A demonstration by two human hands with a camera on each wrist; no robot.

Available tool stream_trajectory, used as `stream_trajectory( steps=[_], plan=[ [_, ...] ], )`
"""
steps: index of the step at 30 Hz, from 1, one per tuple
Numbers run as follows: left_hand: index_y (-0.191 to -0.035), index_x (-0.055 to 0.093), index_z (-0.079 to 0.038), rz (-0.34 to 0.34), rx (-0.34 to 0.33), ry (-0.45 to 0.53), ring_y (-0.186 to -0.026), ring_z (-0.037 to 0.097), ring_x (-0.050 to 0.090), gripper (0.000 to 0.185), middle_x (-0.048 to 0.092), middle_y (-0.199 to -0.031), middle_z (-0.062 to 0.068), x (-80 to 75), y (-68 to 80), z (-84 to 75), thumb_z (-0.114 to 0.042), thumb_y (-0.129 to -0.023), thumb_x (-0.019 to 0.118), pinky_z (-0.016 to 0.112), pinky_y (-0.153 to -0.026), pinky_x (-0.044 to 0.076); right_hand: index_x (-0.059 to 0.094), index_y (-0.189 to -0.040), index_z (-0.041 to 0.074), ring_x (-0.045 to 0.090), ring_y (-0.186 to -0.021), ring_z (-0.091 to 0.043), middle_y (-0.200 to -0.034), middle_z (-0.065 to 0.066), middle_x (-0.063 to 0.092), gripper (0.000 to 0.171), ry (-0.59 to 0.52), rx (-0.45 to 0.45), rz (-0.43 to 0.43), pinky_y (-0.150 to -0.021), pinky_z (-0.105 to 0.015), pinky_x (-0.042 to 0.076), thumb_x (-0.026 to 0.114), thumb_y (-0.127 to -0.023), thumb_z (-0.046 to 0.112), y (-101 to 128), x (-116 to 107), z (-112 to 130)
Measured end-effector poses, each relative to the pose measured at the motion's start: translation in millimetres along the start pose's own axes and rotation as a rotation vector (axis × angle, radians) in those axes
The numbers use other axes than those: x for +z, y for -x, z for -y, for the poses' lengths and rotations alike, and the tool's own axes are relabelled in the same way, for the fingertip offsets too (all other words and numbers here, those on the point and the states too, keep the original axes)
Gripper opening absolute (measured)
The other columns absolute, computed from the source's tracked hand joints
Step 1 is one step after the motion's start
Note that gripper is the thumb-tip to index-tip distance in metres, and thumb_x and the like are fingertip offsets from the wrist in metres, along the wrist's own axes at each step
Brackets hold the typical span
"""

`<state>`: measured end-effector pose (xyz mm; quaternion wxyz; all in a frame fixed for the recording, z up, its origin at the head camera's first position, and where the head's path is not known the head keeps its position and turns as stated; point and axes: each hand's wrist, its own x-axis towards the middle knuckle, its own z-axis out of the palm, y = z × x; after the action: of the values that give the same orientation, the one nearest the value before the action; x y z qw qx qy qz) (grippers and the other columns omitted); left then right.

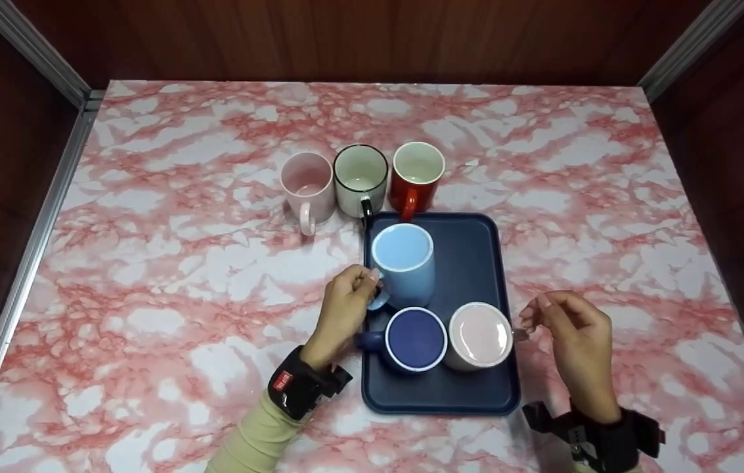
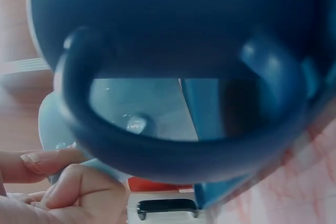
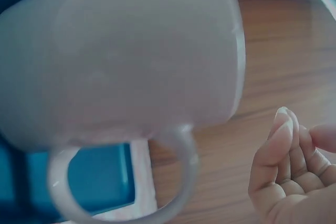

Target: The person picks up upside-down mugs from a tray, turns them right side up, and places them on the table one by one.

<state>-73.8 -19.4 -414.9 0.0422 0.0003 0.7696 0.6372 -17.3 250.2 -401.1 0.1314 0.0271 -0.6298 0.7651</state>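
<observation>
Navy mug's handle [image 2: 173,145] fills the left wrist view; head view shows left hand [image 1: 344,303] pinching light-blue mug's handle [image 1: 378,301].

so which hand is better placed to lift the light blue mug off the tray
Left. The left hand already pinches the handle of the light blue mug on the tray. The right hand holds nothing, beside the pale pink mug.
</observation>
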Motion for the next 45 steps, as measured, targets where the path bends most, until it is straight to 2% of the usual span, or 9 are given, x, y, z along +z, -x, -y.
stream_trajectory(
  steps=[4,9,16,21,24,29,34,40,45],
  plan=[
    [-0.077,0.052,0.011,0.021,-0.051,0.209,-0.056,0.009,0.041,0.024,0.045,-0.061,0.000,0.9,-0.2,-8.6,-0.006,-0.093,0.049,0.020,-0.054,0.034,0.050,-0.085,-0.023,0.060,-0.063,-0.025,-0.072,-0.022,0.059,0.012,-0.043,-0.012,0.087,-0.056,-0.028,0.052,0.046,-0.089,-0.012,3,8,8],
    [-0.075,0.049,0.004,0.072,-0.137,0.417,-0.053,0.007,0.037,0.023,0.041,-0.061,0.000,2.6,-1.9,-21.9,-0.007,-0.095,0.044,0.017,-0.044,0.027,0.056,-0.085,-0.018,0.061,-0.062,-0.022,-0.072,-0.019,0.062,0.014,0.094,0.040,0.141,-0.057,-0.029,0.052,0.050,-0.090,-0.006,5,22,16],
    [-0.080,0.049,0.003,0.149,-0.196,0.643,-0.051,0.005,0.033,0.022,0.034,-0.061,-0.002,9.7,-0.4,-37.8,-0.007,-0.096,0.039,0.014,-0.041,0.024,0.058,-0.093,-0.018,0.062,-0.066,-0.022,-0.079,-0.020,0.064,0.014,0.172,0.105,0.316,-0.057,-0.030,0.052,0.051,-0.090,-0.006,5,48,21],
    [-0.080,0.046,0.002,0.206,-0.222,0.801,-0.052,0.006,0.032,0.022,0.032,-0.062,-0.003,15.5,3.7,-46.4,-0.007,-0.098,0.035,0.014,-0.043,0.022,0.055,-0.100,-0.020,0.063,-0.068,-0.024,-0.086,-0.025,0.063,0.029,0.112,0.236,0.381,-0.057,-0.039,0.053,0.054,-0.092,0.008,9,61,10],
    [-0.081,0.045,0.002,0.227,-0.236,0.869,-0.053,0.006,0.032,0.023,0.031,-0.062,-0.002,18.1,7.1,-51.6,-0.007,-0.098,0.033,0.014,-0.043,0.023,0.055,-0.107,-0.017,0.063,-0.074,-0.026,-0.094,-0.027,0.062,0.033,-0.018,0.262,0.393,-0.061,-0.043,0.052,0.052,-0.094,0.013,13,54,-25],
    [-0.082,0.044,0.001,0.250,-0.260,0.955,-0.053,0.007,0.033,0.023,0.031,-0.063,-0.002,23.5,12.8,-56.6,-0.008,-0.099,0.031,0.016,-0.046,0.025,0.052,-0.114,-0.012,0.060,-0.081,-0.026,-0.100,-0.023,0.060,0.030,-0.231,0.268,0.324,-0.068,-0.038,0.052,0.048,-0.095,0.010,17,57,-52],
    [-0.082,0.043,0.001,0.262,-0.267,1.004,-0.054,0.008,0.035,0.024,0.032,-0.063,-0.002,30.3,17.1,-57.8,-0.008,-0.099,0.030,0.018,-0.047,0.027,0.055,-0.105,-0.008,0.057,-0.079,-0.019,-0.093,-0.012,0.059,0.020,-0.354,0.256,0.152,-0.068,-0.029,0.049,0.053,-0.092,0.007,21,90,-13],
    [-0.084,0.043,0.001,0.298,-0.234,1.033,-0.056,0.009,0.036,0.023,0.033,-0.063,-0.001,35.4,22.0,-57.7,-0.007,-0.099,0.028,0.017,-0.049,0.028,0.055,-0.095,-0.004,0.057,-0.073,-0.019,-0.094,-0.011,0.057,0.013,-0.490,0.275,-0.014,-0.067,-0.026,0.047,0.043,-0.092,-0.009,23,103,-2],
    [-0.085,0.043,0.001,0.331,-0.196,1.021,-0.058,0.010,0.039,0.022,0.034,-0.065,0.000,36.3,24.7,-57.3,-0.004,-0.099,0.027,0.018,-0.050,0.032,0.054,-0.095,-0.004,0.055,-0.074,-0.018,-0.094,-0.010,0.055,0.013,-0.558,0.250,-0.013,-0.066,-0.025,0.046,0.044,-0.090,-0.011,23,100,-2]
  ],
)
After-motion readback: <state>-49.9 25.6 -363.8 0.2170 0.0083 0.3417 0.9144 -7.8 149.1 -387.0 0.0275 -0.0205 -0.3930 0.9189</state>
